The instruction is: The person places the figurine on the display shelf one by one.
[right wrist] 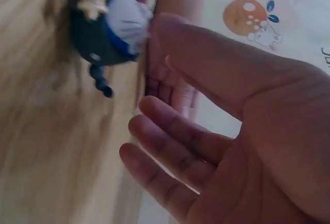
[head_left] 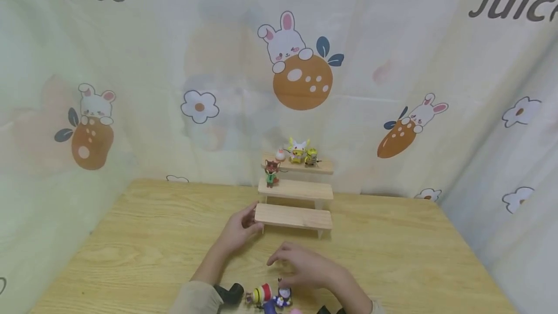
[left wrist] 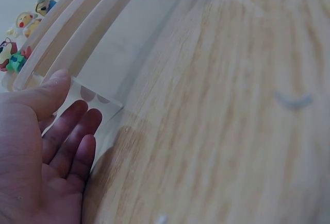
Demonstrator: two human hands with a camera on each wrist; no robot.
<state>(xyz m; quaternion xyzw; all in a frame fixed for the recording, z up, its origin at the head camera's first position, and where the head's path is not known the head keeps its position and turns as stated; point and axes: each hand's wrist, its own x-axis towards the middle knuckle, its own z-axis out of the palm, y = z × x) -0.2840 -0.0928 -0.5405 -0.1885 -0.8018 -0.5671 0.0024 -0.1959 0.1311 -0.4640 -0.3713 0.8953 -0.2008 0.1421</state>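
A three-tier wooden display stand [head_left: 293, 216] stands on the table. My left hand [head_left: 240, 229] holds the left end of its lowest shelf, thumb in front and fingers round the side; in the left wrist view, the thumb [left wrist: 56, 87] lies near the shelf end. My right hand [head_left: 305, 265] hovers over several toy figures near the table's front, fingers loosely bent and holding nothing. Close to its thumb is a dark-blue and white figurine [right wrist: 121, 23]. Beside that one lies a yellow, red and white figurine [head_left: 261, 294].
On the top shelf stand a small white figurine [head_left: 280, 154], a white-eared yellow figurine [head_left: 298, 151] and a yellow-capped figurine [head_left: 311, 157]. A fox figurine [head_left: 271, 174] in green is at the middle shelf's left. Behind hangs a printed curtain [head_left: 244, 52]. A black object [head_left: 231, 294] lies by the left sleeve.
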